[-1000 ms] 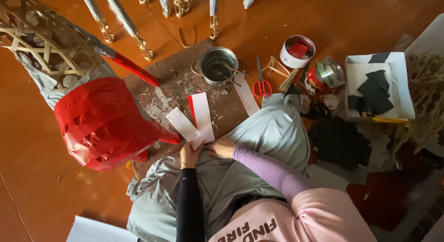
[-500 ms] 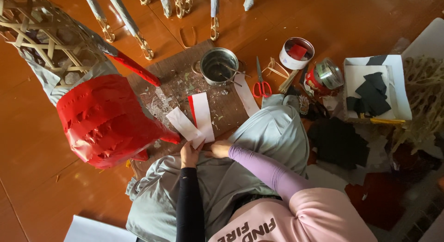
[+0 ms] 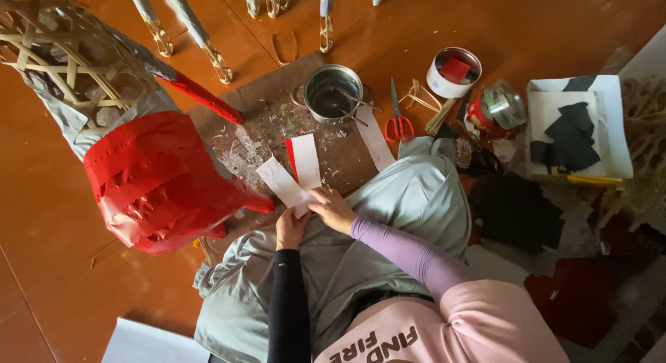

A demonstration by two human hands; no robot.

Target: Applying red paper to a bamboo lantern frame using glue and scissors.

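**Two hands on a paper strip beside a red-covered bamboo frame**

The largest thing is the woven bamboo frame [image 3: 76, 78] at the far left, its lower part wrapped in crinkled red paper [image 3: 156, 186] that reaches down towards the person's knee. Near the middle, the grey trousers [image 3: 388, 224] cover a raised leg, and a brown cardboard mat [image 3: 277, 123] flecked with scraps lies just beyond it on the orange floor [image 3: 541, 23].

To the right sits a white tray [image 3: 617, 127] holding black paper pieces [image 3: 570, 134]. Farther in, a metal pot [image 3: 333, 92] stands on the mat's far edge, with a white tub [image 3: 452, 71] to its right and red-handled scissors [image 3: 397, 116] between them, lying flat.

On the near edge of the mat lie two white paper strips. The upright strip [image 3: 305, 160], with a red edge, lies just right of the slanted strip [image 3: 283, 184]. The left hand [image 3: 290, 228], in a black sleeve, pinches the near end of the slanted strip. The right hand [image 3: 333, 209], in a lilac sleeve, rests with bent fingers on the same end, touching the left hand.
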